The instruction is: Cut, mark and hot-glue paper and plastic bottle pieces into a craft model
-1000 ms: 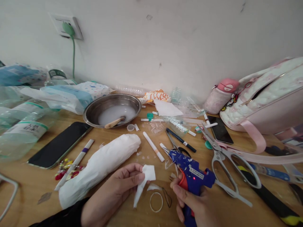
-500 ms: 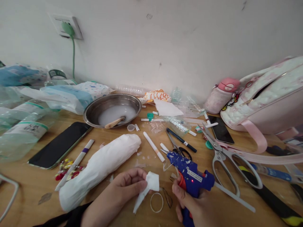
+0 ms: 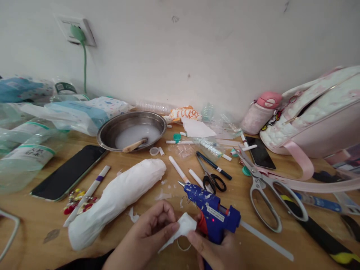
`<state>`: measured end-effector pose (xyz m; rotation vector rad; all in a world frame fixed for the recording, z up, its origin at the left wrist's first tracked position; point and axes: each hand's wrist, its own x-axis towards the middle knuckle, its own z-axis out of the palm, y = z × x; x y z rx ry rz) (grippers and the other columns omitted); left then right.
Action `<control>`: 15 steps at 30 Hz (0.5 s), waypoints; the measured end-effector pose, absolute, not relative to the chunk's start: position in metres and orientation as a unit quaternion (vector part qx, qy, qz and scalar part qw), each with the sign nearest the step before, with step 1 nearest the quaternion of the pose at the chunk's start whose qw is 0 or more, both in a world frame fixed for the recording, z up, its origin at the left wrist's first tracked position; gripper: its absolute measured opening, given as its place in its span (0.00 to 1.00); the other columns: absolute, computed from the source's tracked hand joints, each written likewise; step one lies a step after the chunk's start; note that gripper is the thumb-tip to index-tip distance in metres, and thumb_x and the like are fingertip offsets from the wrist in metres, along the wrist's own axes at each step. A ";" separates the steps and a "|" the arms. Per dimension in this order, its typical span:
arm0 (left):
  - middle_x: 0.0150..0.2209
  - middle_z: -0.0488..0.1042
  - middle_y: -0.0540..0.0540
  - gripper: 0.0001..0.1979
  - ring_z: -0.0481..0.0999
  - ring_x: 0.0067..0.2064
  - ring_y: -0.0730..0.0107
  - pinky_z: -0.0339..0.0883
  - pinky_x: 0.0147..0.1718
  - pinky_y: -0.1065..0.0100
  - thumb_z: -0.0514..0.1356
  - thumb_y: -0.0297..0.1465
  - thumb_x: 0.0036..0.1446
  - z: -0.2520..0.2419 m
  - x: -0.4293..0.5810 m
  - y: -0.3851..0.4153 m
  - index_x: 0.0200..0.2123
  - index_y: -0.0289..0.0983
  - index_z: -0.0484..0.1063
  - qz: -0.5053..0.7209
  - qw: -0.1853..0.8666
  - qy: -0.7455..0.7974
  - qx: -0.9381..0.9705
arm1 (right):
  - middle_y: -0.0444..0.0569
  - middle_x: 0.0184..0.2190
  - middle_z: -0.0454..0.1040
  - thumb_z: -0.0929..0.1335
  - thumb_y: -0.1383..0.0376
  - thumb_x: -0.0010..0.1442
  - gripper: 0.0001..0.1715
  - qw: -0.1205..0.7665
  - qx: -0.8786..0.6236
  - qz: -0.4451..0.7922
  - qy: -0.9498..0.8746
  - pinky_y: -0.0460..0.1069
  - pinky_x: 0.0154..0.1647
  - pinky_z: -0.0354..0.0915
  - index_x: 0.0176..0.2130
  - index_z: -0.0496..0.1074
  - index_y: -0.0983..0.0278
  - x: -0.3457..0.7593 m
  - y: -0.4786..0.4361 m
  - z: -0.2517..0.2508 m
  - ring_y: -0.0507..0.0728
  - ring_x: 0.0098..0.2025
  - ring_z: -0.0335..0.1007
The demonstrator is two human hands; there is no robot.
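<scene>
Between thumb and fingers, my left hand (image 3: 154,234) pinches a small folded piece of white paper (image 3: 187,224). My right hand (image 3: 215,249) is wrapped round the handle of a blue hot glue gun (image 3: 209,210), its thumb at the paper's right edge. The gun's nozzle points up and left, a red light glows on its side, and a glue stick (image 3: 267,240) sticks out of its back. Left of my hands lies a long white paper-wrapped shape (image 3: 118,200). A rubber band (image 3: 183,245) is partly hidden below the paper.
A metal bowl (image 3: 132,131) of cloudy liquid holds a brush. Large scissors (image 3: 261,183), small scissors (image 3: 212,178) and markers lie to the right and centre. A phone (image 3: 70,170) and plastic bottles (image 3: 25,157) are at left. A bag (image 3: 315,112) stands at right.
My right hand has moved left with the glue gun, and its thumb has come up to the paper. The paper has shifted slightly right and down in my left hand.
</scene>
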<state>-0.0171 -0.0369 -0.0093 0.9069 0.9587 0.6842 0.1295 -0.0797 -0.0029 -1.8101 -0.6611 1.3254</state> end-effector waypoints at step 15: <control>0.22 0.73 0.49 0.12 0.65 0.25 0.76 0.55 0.25 0.74 0.64 0.38 0.44 0.005 -0.013 -0.040 0.28 0.35 0.73 0.217 0.836 0.406 0.300 | 0.39 0.10 0.62 0.73 0.51 0.32 0.25 0.410 -0.703 0.512 -0.274 0.43 0.12 0.53 0.29 0.74 0.64 0.129 -0.079 -0.013 0.48 0.13 0.53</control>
